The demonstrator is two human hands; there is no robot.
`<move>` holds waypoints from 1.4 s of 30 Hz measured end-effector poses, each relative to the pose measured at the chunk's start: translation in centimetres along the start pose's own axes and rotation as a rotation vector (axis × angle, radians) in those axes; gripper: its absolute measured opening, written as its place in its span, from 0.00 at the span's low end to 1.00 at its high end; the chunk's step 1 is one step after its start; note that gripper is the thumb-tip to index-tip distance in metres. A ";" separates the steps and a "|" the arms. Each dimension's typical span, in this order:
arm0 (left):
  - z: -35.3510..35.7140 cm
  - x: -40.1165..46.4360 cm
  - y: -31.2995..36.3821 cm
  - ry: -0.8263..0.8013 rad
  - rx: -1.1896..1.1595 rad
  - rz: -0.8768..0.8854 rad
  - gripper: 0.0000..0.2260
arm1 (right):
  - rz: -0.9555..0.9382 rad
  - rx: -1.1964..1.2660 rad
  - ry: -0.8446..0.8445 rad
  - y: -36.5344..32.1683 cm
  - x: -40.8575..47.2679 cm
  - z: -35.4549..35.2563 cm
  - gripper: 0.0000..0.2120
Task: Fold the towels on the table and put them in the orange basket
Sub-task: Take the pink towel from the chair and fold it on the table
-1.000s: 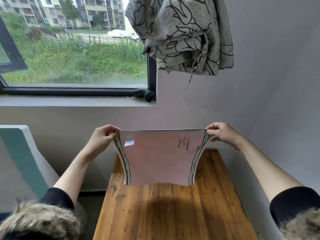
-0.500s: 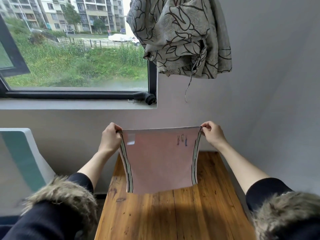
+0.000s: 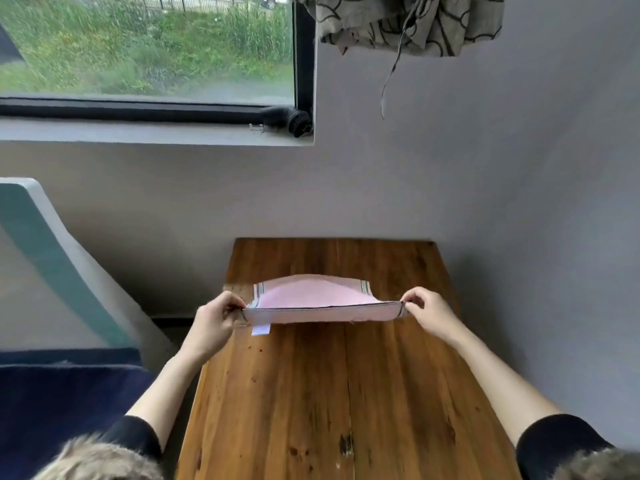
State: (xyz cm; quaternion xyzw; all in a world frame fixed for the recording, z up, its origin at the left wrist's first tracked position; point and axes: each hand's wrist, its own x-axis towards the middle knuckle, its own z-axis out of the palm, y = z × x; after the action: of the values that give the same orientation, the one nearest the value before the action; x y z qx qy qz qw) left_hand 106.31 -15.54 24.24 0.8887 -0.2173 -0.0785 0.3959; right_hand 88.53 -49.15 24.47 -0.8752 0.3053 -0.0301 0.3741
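A: Where is the towel, and which way does it run?

B: I see the pink towel held over the far half of the wooden table, long axis left to right, near edge taut, far edge sagging toward the wall.

A: Hands?

B: My left hand pinches the left corner; my right hand pinches the right corner, fingers curled. A white tag hangs by the left corner.

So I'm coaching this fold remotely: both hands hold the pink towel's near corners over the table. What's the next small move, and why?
Probably lower the near edge onto the table and let go. The left hand and right hand pinch the corners of the pink towel taut; its far part already seems to rest on the wood while the near edge looks raised.
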 end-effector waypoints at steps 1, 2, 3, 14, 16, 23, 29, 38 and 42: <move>0.9 -1.2 -1.2 -0.075 0.031 -0.039 0.11 | 0.047 -0.037 -0.059 1.3 -0.9 1.2 0.07; 1.8 -2.3 -2.2 -0.159 0.058 -0.078 0.10 | 0.092 -0.067 -0.106 2.5 -1.9 2.4 0.06; 2.5 -3.4 -3.1 -0.247 0.080 -0.120 0.10 | 0.137 -0.088 -0.143 3.5 -2.9 3.4 0.06; 5.7 -8.2 -7.3 -0.699 -0.065 -0.431 0.04 | 0.439 0.104 -0.250 6.9 -7.9 6.1 0.03; 5.7 -7.6 -7.5 -0.584 -0.093 -0.407 0.04 | 0.431 0.159 -0.202 6.4 -7.2 6.1 0.03; 5.9 -2.4 -7.6 -0.323 -0.172 -0.347 0.04 | 0.310 0.156 -0.079 4.4 -0.7 6.6 0.08; 7.4 2.5 -9.3 -0.207 -0.136 -0.345 0.04 | 0.250 0.122 0.011 5.2 4.9 9.1 0.05; 11.6 5.8 -12.3 -0.172 -0.052 -0.397 0.03 | 0.291 0.081 0.010 7.7 8.9 12.5 0.07; 12.8 6.9 -13.0 -0.159 -0.020 -0.392 0.03 | 0.291 0.022 0.012 8.8 10.2 13.3 0.09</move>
State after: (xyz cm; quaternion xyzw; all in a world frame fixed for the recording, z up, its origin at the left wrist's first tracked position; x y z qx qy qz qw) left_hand 112.70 -19.52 6.25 0.9010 -0.0702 -0.2259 0.3636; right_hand 96.00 -51.05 7.23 -0.8174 0.4307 0.0156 0.3822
